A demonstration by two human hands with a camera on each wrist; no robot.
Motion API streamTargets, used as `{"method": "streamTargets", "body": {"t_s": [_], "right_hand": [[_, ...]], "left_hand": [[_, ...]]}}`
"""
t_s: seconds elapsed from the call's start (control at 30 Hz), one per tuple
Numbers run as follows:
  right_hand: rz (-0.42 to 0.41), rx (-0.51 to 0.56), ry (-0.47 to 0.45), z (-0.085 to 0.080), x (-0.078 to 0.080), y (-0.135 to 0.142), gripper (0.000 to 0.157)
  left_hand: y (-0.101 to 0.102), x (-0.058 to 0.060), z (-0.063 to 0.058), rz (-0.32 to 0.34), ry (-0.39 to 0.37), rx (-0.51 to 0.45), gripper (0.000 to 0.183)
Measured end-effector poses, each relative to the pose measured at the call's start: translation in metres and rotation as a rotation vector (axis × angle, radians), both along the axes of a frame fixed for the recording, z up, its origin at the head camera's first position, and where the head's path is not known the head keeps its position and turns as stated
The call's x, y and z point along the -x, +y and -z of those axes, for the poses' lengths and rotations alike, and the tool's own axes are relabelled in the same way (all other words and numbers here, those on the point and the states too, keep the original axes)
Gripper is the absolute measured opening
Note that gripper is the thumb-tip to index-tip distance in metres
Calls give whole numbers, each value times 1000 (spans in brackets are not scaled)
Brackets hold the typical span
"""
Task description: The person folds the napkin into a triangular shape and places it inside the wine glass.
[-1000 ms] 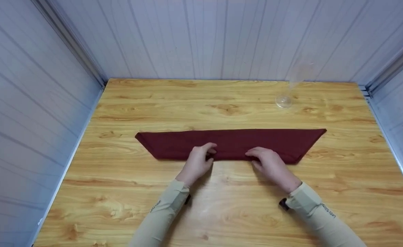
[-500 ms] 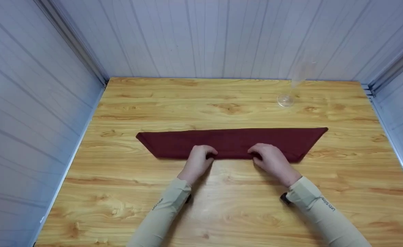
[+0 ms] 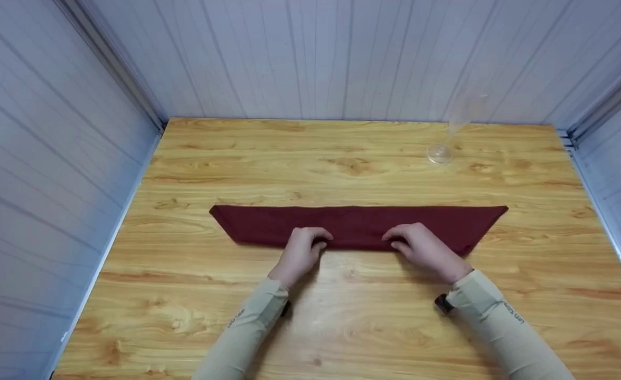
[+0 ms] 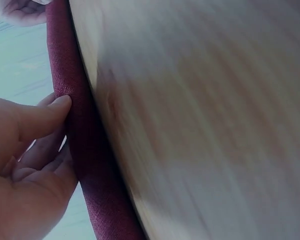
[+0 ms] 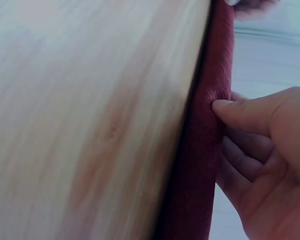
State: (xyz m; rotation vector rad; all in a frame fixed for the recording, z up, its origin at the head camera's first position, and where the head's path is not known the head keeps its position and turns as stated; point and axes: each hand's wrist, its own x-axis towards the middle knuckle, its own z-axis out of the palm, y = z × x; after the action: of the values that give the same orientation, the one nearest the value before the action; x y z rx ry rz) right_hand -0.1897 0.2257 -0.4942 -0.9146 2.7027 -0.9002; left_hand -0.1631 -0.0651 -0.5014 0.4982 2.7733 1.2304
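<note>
A dark red cloth napkin (image 3: 353, 224), folded into a long strip with slanted ends, lies across the table. My left hand (image 3: 301, 250) pinches its near edge left of the middle. Further right, my right hand (image 3: 424, 248) pinches the same edge, a short stretch of cloth between the two hands. In the left wrist view the thumb (image 4: 57, 110) presses on the rounded near edge of the napkin (image 4: 85, 125), the other fingers behind it. The right wrist view shows the right thumb (image 5: 230, 107) on that edge likewise, its fingertips hidden behind the cloth.
A clear stemmed glass (image 3: 440, 153) stands upright at the back right, beyond the napkin. The wood-grain table (image 3: 353, 316) meets pale panel walls at the back (image 3: 321, 58) and on the left (image 3: 41, 184).
Both hands have curled their fingers closer onto the near edge. The napkin's far edge has come slightly nearer on the right, and the near edge has shifted a little toward me.
</note>
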Motion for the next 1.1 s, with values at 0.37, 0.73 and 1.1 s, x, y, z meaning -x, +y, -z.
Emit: {"method": "streamTargets", "body": {"t_s": [0.37, 0.73, 1.1], "right_hand": [[80, 46, -184, 0, 14, 4, 16], [217, 129, -73, 6, 10, -9, 15], [254, 78, 135, 10, 5, -15, 13]], "left_hand": [[-7, 14, 0, 22, -110, -42, 20], [-8, 28, 3, -47, -124, -79, 17], [-1, 29, 7, -188, 94, 50, 15]]}}
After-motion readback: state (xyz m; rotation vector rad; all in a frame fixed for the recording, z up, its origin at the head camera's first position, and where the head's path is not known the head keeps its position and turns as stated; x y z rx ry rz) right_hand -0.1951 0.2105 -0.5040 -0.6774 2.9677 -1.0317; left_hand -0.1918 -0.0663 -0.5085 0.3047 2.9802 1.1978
